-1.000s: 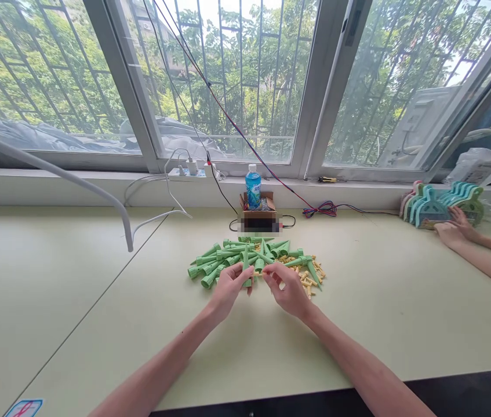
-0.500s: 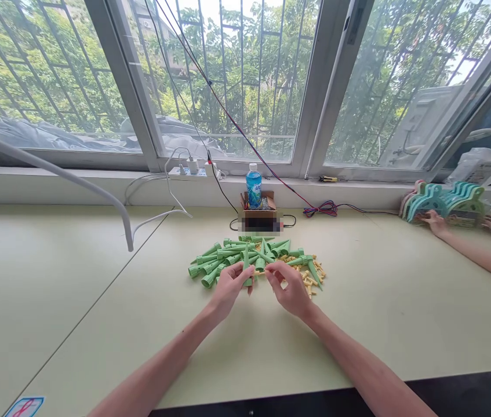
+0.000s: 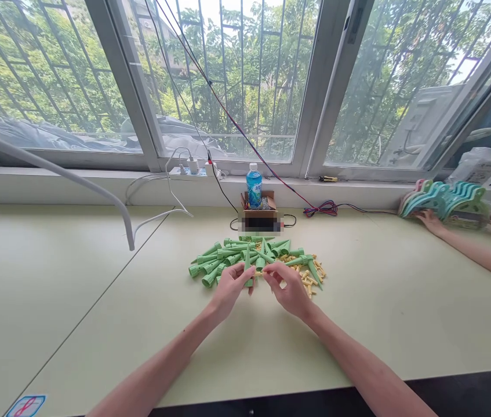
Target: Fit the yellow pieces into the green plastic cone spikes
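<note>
A heap of green plastic cones (image 3: 228, 258) lies on the pale table (image 3: 97, 301), mixed at its right side with several small yellow pieces (image 3: 308, 281). My left hand (image 3: 228, 289) pinches one green cone (image 3: 248, 267), which stands roughly upright in front of the heap. My right hand (image 3: 288, 289) pinches a small yellow piece (image 3: 259, 273) and holds it against the lower end of that cone. Both hands meet just at the near edge of the heap.
Behind the heap stands a small cardboard box (image 3: 258, 217) with a blue bottle (image 3: 253, 186) in it. Cables (image 3: 321, 208) run along the windowsill. At the far right another person's hands (image 3: 428, 220) hold a stack of teal and pink plastic shapes (image 3: 445, 200). A white tube (image 3: 75, 179) arches at left.
My hands have barely moved, still joining the yellow piece and cone. At right the other person's hands have spread apart and tilted the stack of plastic shapes.
</note>
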Available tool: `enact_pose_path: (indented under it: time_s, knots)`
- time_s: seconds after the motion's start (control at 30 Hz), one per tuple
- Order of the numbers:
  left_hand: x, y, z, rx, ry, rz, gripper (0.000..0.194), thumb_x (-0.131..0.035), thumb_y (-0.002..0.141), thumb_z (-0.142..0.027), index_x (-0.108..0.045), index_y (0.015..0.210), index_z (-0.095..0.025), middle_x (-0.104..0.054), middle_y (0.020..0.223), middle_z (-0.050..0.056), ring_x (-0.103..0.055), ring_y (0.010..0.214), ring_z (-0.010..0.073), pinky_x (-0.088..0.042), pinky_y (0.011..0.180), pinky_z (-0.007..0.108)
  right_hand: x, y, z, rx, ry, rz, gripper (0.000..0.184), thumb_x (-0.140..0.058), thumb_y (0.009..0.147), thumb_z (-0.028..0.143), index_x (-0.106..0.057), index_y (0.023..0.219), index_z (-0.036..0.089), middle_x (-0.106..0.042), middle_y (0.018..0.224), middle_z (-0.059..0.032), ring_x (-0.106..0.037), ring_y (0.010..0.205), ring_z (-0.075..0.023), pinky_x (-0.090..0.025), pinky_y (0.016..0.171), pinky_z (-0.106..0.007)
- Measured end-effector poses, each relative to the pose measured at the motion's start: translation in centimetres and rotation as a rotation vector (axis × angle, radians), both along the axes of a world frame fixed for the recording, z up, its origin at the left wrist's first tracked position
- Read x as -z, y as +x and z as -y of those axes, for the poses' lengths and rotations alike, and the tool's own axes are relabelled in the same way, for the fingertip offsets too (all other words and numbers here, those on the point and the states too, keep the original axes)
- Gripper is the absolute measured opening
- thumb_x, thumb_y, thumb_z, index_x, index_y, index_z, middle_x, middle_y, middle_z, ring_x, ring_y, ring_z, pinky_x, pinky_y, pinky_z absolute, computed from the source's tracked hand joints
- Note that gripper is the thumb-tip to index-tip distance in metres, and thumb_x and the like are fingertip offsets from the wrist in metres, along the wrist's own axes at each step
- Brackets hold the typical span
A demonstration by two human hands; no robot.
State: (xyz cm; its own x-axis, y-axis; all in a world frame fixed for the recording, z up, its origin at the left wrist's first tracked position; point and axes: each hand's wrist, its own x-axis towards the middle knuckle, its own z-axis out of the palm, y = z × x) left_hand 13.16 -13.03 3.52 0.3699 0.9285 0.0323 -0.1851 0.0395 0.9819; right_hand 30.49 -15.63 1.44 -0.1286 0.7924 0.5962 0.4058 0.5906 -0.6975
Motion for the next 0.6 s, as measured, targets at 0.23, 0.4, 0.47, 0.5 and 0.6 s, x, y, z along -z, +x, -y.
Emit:
enact_pose_path:
  time_s: [0.23,0.4,0.47,0.5,0.6]
  knots:
    - [0.08,0.05,-0.04,0.005,0.018,-0.011,0.027,-0.070,0.079,-0.039,-0.062,0.070,-0.015,-0.055,0.069,0.002,-0.050,0.062,0.0132,-0.044,0.050,0.023,0.05,-0.04,0.00,-0.006,-0.011,-0.003,0.015,-0.054,0.096,0.032,-0.063,0.096,0.020,-0.068,0.086,-0.0044,-0.059,0.056,-0.0114,-0.050,0.053,-0.023]
    - [0.20,0.06,0.00,0.008,0.023,-0.017,0.026,-0.070,0.079,-0.038,-0.062,0.070,-0.016,-0.056,0.068,0.001,-0.051,0.061,0.0131,-0.045,0.050,0.024,-0.04,-0.17,0.01,-0.019,0.002,-0.007,0.014,-0.055,0.095,0.031,-0.063,0.096,0.020,-0.067,0.086,-0.0043,-0.059,0.057,-0.0115,-0.051,0.053,-0.023]
    - [0.20,0.06,0.00,0.006,0.030,-0.019,0.025,-0.070,0.079,-0.038,-0.063,0.070,-0.016,-0.056,0.068,0.001,-0.051,0.059,0.0127,-0.044,0.049,0.024,-0.05,-0.16,0.00,-0.022,0.006,-0.006,0.014,-0.055,0.095,0.032,-0.063,0.096,0.020,-0.067,0.084,-0.0040,-0.059,0.057,-0.0117,-0.050,0.053,-0.023]
    - [0.20,0.07,-0.01,0.007,0.033,-0.021,0.025,-0.070,0.079,-0.038,-0.063,0.070,-0.016,-0.056,0.067,0.000,-0.051,0.059,0.0126,-0.044,0.049,0.024,-0.05,-0.13,0.00,-0.023,0.006,-0.003,0.015,-0.055,0.095,0.032,-0.063,0.096,0.020,-0.067,0.084,-0.0038,-0.059,0.057,-0.0119,-0.050,0.053,-0.023]
    - [0.18,0.09,-0.01,0.009,0.040,-0.033,0.026,-0.070,0.079,-0.039,-0.063,0.069,-0.016,-0.056,0.066,0.000,-0.051,0.058,0.0127,-0.044,0.050,0.024,-0.03,-0.03,-0.01,-0.027,-0.001,0.007,0.016,-0.053,0.096,0.033,-0.064,0.096,0.021,-0.066,0.082,-0.0035,-0.059,0.058,-0.0125,-0.049,0.053,-0.023]
